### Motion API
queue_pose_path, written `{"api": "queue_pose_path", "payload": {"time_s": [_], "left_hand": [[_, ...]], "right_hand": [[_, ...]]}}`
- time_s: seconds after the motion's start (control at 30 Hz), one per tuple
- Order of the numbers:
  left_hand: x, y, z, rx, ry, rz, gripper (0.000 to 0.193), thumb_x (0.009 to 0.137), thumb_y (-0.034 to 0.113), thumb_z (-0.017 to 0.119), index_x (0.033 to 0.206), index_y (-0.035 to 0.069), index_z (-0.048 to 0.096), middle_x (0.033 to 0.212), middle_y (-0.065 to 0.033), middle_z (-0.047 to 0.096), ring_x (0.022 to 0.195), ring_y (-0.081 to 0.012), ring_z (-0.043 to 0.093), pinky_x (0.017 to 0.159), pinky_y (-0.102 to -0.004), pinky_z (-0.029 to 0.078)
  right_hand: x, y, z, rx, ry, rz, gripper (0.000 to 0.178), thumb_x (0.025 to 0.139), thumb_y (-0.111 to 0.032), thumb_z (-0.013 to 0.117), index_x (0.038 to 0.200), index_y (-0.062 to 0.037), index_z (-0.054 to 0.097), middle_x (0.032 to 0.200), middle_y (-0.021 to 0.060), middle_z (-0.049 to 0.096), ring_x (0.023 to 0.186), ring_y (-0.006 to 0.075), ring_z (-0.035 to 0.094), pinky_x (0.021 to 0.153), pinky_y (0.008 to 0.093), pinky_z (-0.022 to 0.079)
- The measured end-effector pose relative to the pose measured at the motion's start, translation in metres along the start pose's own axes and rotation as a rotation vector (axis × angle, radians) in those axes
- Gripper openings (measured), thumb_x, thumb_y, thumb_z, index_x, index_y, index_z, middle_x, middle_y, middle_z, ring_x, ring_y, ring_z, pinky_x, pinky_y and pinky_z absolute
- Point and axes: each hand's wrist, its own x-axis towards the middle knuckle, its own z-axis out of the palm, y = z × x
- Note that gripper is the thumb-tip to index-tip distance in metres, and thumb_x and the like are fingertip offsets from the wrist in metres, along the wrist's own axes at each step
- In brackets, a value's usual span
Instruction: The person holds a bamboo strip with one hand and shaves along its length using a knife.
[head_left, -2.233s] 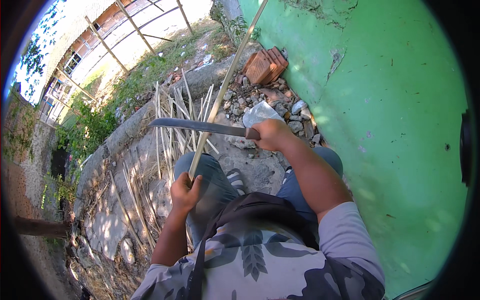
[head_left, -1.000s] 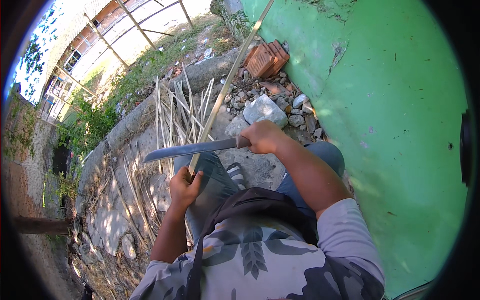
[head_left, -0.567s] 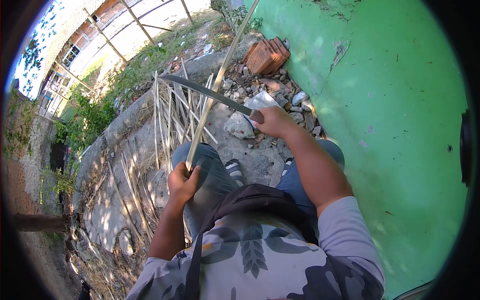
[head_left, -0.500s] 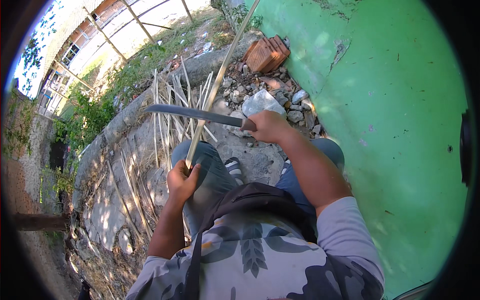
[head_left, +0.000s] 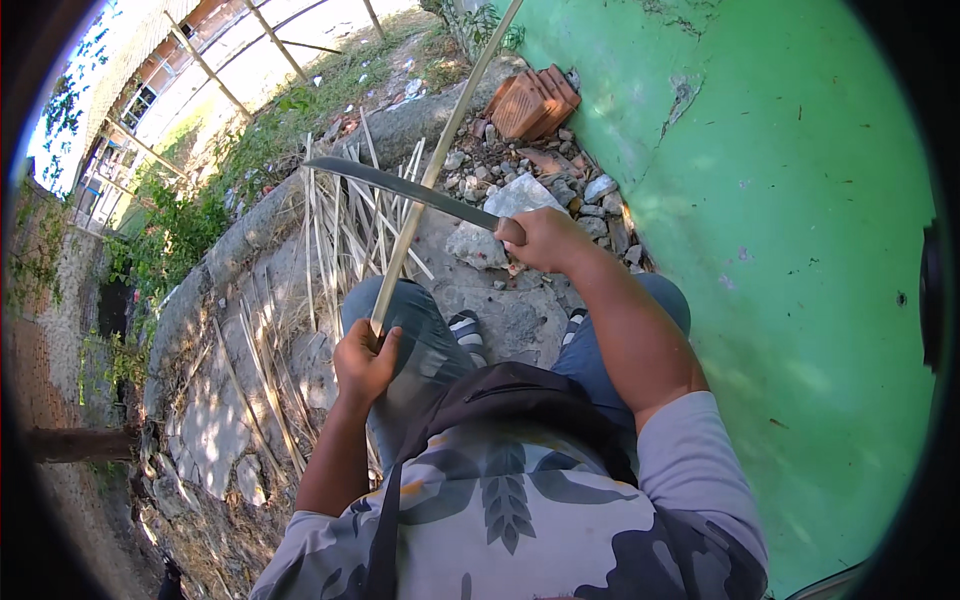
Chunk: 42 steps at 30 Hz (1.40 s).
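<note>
My left hand [head_left: 364, 362] is closed around the lower end of a long, pale strip that looks like split bamboo [head_left: 408, 236]. The strip rises from above my left knee, leaning away and to the right past the top of the view. My right hand [head_left: 548, 241] grips the brown handle of a machete [head_left: 420, 193]. Its long dark blade points left and crosses the strip partway up, with the tip beyond it on the left. Whether the edge touches the strip, I cannot tell.
Many loose pale strips [head_left: 335, 225] lie on the ground ahead, with more strips [head_left: 268, 380] to the left. Stone rubble [head_left: 525, 205] and stacked orange roof tiles [head_left: 537, 103] sit beside the green wall [head_left: 800, 300] at right. A low concrete kerb [head_left: 235, 245] curves round the left.
The machete has moved farther up the strip, and its blade has tilted so the tip is higher and the handle slightly nearer the right. My left hand stays almost where it was.
</note>
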Motion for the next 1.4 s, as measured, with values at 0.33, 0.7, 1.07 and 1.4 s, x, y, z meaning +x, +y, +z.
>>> {"api": "queue_pose_path", "payload": {"time_s": [0.33, 0.7, 1.07, 1.4], "left_hand": [[-0.001, -0.004, -0.001, 0.095, -0.030, -0.005, 0.030, 0.088, 0.027, 0.079, 0.081, 0.002, 0.063, 0.064, -0.0080, 0.062, 0.055, -0.0123, 0.055, 0.055, -0.0324, 0.045], [0.002, -0.011, 0.000, 0.000, -0.044, -0.066, 0.032, 0.088, 0.028, 0.079, 0.083, 0.001, 0.063, 0.064, -0.0077, 0.062, 0.057, -0.0124, 0.056, 0.057, -0.0324, 0.046], [-0.001, -0.005, 0.001, -0.029, -0.017, 0.009, 0.030, 0.089, 0.025, 0.079, 0.081, 0.002, 0.061, 0.060, -0.0051, 0.057, 0.055, -0.0093, 0.049, 0.053, -0.0294, 0.041], [0.003, -0.012, 0.001, -0.057, -0.024, -0.033, 0.031, 0.090, 0.026, 0.078, 0.083, 0.000, 0.062, 0.061, -0.0044, 0.058, 0.056, -0.0080, 0.049, 0.053, -0.0294, 0.040]], "right_hand": [[-0.003, -0.034, -0.024, -0.249, -0.246, -0.063, 0.019, 0.081, -0.026, 0.071, 0.097, -0.0168, 0.072, 0.093, 0.0123, 0.073, 0.094, 0.0331, 0.071, 0.083, 0.0451, 0.055], [0.000, -0.012, -0.006, -0.069, -0.126, 0.000, 0.019, 0.083, -0.026, 0.069, 0.099, -0.0153, 0.072, 0.094, 0.0121, 0.073, 0.095, 0.0346, 0.070, 0.084, 0.0463, 0.055], [0.000, -0.018, -0.020, -0.223, -0.236, -0.126, 0.021, 0.081, -0.032, 0.073, 0.097, -0.0177, 0.072, 0.090, 0.0137, 0.073, 0.089, 0.0362, 0.071, 0.079, 0.0473, 0.055], [0.000, -0.018, -0.005, -0.085, -0.163, -0.019, 0.021, 0.083, -0.032, 0.071, 0.100, -0.0186, 0.072, 0.095, 0.0122, 0.074, 0.093, 0.0334, 0.071, 0.082, 0.0451, 0.056]]}}
